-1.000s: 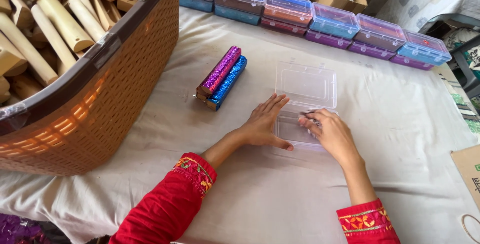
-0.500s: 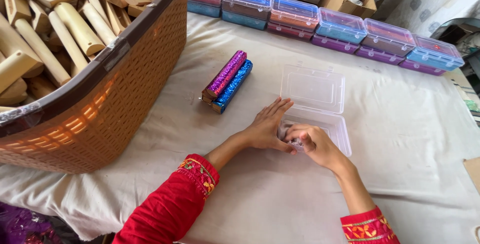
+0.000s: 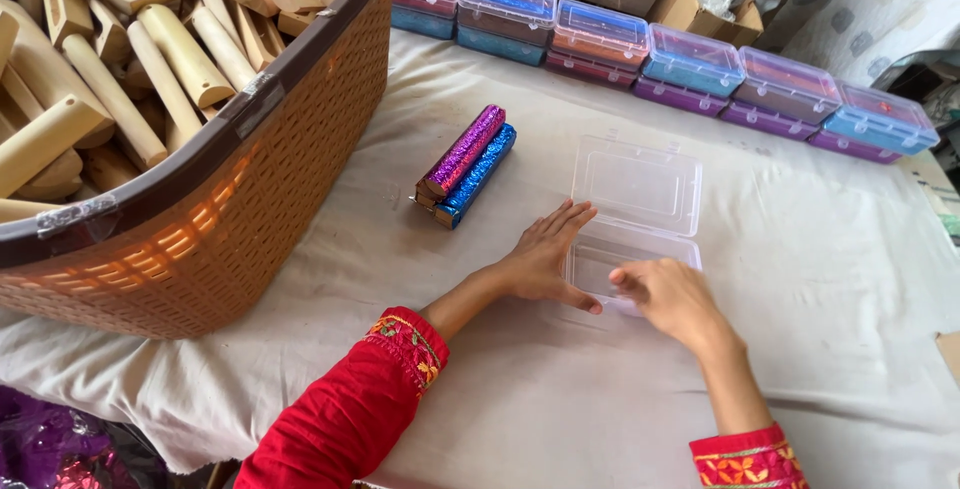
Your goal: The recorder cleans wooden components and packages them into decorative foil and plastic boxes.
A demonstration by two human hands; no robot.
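Your right hand (image 3: 672,299) has slid to the near rim of the clear hinged box (image 3: 632,217), fingers curled against it; your left hand (image 3: 545,259) lies flat, fingers spread, at the box's 9 o'clock edge on the table (image 3: 820,279).

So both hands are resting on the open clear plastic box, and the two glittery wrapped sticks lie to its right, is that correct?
Not quite: the two glittery sticks lie to the left of the clear box, toward the woven basket. The head view shows the left hand and the right hand on the open box.

Clear glossy plastic box (image 3: 636,211), glittery foil sticks (image 3: 467,163), matt cloth (image 3: 820,279), woven basket (image 3: 215,239)
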